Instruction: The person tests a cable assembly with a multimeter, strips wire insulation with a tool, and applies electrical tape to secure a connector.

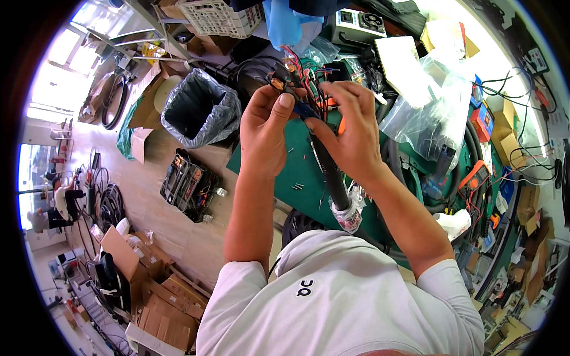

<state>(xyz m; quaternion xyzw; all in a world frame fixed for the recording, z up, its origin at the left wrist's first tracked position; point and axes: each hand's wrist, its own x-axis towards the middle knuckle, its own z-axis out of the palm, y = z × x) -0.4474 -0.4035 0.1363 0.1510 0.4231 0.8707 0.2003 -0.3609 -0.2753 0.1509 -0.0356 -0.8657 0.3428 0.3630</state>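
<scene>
Head view: a person's bare hands work over the far part of a green-topped bench point(291, 160). The left hand point(266, 130) has its fingers curled and thumb pressed in, closed on the dark end of a bundle of thin red, black and green wires point(307, 80). The right hand point(354, 130) is half-curled, its thumb against the upper part of a thick, round black cable point(330, 172); whether its fingers grip firmly cannot be told. That cable slants nearer from between the hands to a crumpled clear plastic wrapping point(350, 219). Small silvery metal pins point(298, 186) lie left of the cable. To the right rests an orange-framed handheld meter point(474, 177); far left stands a bin with a grey plastic liner point(202, 110).
</scene>
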